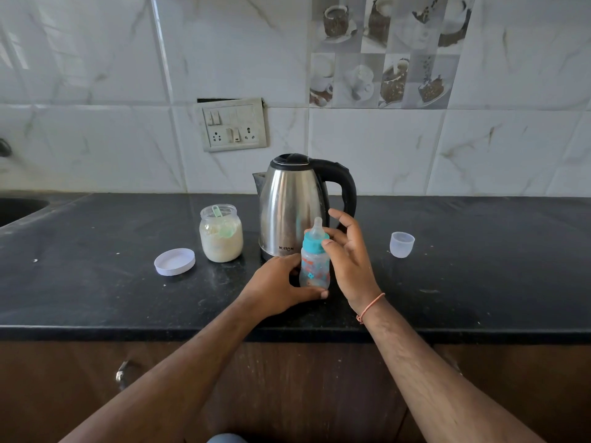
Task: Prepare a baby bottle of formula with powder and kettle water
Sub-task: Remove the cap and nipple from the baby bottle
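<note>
Black counter (96,292) — bottle (315,266) upright, left fingers (315,295) gripping base, right fingers (326,243) on collar.

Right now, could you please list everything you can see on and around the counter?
Kettle: one, steel with black lid and handle, back centre of the counter, lid shut.
Baby bottle: one, clear with teal collar and teat on, upright in front of the kettle.
Powder jar: one, clear, open, holding cream powder, left of the kettle.
Scoop: one, pale green, standing in the jar.
Jar lid: one, white, lying left of the jar.
Bottle cap: one, clear, right of the kettle, apart from it.
Counter: one, black.
Switch panel: one, white, on the tiled wall.
Sink: one, dark, far left, partly seen.
Left hand: holds the bottle's base.
Right hand: fingers on the collar; orange thread on the wrist.
</note>
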